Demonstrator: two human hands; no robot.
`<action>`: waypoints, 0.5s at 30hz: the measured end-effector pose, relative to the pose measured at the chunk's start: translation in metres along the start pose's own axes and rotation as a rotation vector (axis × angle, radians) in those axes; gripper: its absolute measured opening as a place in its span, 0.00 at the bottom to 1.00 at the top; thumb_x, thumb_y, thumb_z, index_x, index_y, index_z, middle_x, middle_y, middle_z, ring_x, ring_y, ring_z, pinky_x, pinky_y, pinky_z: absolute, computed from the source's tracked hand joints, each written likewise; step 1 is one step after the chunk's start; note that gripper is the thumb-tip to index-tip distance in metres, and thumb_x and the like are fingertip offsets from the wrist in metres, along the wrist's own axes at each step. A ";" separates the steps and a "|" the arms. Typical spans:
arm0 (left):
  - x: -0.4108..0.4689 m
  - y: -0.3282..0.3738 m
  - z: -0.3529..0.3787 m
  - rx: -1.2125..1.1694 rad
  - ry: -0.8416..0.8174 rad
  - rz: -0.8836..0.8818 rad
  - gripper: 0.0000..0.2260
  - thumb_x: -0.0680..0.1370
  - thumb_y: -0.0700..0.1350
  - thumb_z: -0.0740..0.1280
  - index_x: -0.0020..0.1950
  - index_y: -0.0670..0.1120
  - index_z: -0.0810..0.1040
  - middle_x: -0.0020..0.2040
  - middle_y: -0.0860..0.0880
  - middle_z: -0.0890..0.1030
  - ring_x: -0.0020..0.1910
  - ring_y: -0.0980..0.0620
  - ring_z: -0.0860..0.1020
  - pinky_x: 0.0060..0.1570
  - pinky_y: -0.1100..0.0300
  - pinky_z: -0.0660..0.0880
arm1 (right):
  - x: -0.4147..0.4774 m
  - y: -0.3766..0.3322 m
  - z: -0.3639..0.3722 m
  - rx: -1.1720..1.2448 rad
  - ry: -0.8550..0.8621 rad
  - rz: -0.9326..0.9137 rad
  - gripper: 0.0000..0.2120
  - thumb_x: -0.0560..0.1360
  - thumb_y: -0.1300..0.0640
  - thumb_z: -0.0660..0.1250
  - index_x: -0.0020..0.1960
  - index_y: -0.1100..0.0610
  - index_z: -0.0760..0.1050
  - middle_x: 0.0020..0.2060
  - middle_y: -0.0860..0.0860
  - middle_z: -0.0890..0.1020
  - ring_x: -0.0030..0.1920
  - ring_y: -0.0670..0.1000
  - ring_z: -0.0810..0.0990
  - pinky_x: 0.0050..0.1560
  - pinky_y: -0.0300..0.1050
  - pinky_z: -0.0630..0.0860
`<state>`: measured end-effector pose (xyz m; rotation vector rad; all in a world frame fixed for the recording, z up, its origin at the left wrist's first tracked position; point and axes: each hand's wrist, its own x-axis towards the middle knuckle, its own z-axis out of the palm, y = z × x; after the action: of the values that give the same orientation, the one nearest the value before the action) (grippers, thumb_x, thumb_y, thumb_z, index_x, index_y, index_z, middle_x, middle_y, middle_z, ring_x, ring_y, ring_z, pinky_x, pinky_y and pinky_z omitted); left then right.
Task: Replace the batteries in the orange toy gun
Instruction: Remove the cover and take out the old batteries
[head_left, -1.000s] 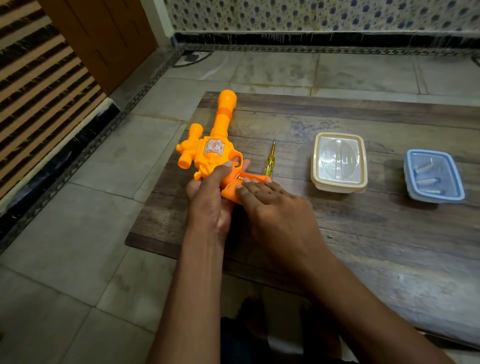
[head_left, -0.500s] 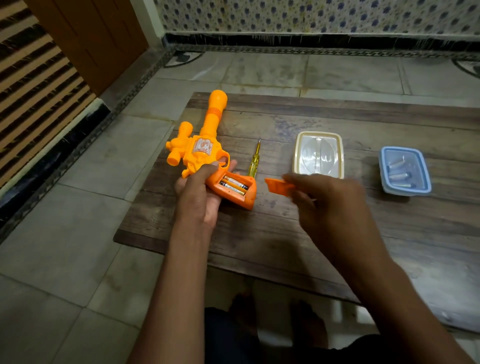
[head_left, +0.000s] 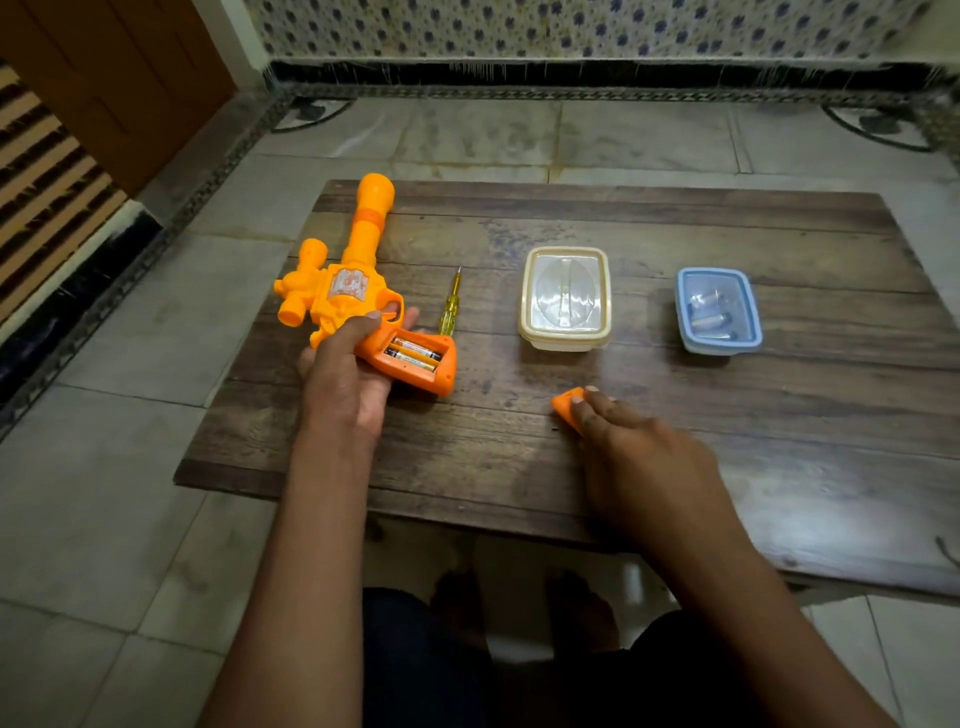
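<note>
Left hand (head_left: 343, 384) curled around orange toy gun (head_left: 358, 260), right hand (head_left: 639, 457) curled over battery cover (head_left: 563, 405)

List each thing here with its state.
Toy gun: battery bay open, gripped by left hand.
Batteries: two, seated in the bay.
Cover: off, held by right hand at the table.
Screwdriver: lying loose.
Cream box: closed.
Blue box: holds loose batteries.

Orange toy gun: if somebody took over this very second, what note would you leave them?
Left hand grips the toy gun by its handle, at the table's left side.
Right hand holds the battery cover down at the table.
Done: cover off, two batteries exposed in the handle.
Left: pull them out, fit what look like batteries from the blue box, refit cover. The screwdriver lies beside the gun.
</note>
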<state>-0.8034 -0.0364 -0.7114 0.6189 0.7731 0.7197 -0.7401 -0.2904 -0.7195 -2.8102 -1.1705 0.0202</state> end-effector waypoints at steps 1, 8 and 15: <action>0.000 0.000 0.000 0.007 -0.001 -0.002 0.20 0.77 0.29 0.67 0.67 0.40 0.72 0.61 0.33 0.81 0.52 0.33 0.85 0.48 0.34 0.82 | -0.001 -0.002 -0.004 0.031 -0.035 -0.006 0.24 0.71 0.53 0.71 0.68 0.50 0.80 0.66 0.51 0.81 0.55 0.55 0.86 0.41 0.54 0.84; 0.002 0.000 0.000 0.012 -0.035 -0.013 0.12 0.78 0.30 0.65 0.58 0.43 0.75 0.58 0.34 0.83 0.53 0.34 0.85 0.51 0.36 0.82 | -0.002 -0.012 -0.023 0.151 -0.064 0.026 0.29 0.74 0.54 0.62 0.75 0.47 0.71 0.75 0.47 0.72 0.67 0.52 0.80 0.57 0.52 0.81; 0.006 0.002 -0.008 0.033 -0.013 0.013 0.16 0.77 0.32 0.67 0.63 0.44 0.76 0.58 0.38 0.84 0.50 0.39 0.87 0.45 0.47 0.84 | 0.021 -0.033 -0.027 0.208 0.083 -0.098 0.18 0.71 0.60 0.72 0.61 0.59 0.83 0.59 0.55 0.85 0.47 0.60 0.87 0.39 0.55 0.84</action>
<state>-0.8076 -0.0289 -0.7169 0.6583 0.7706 0.7152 -0.7477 -0.2547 -0.6885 -2.5470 -1.2099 0.0167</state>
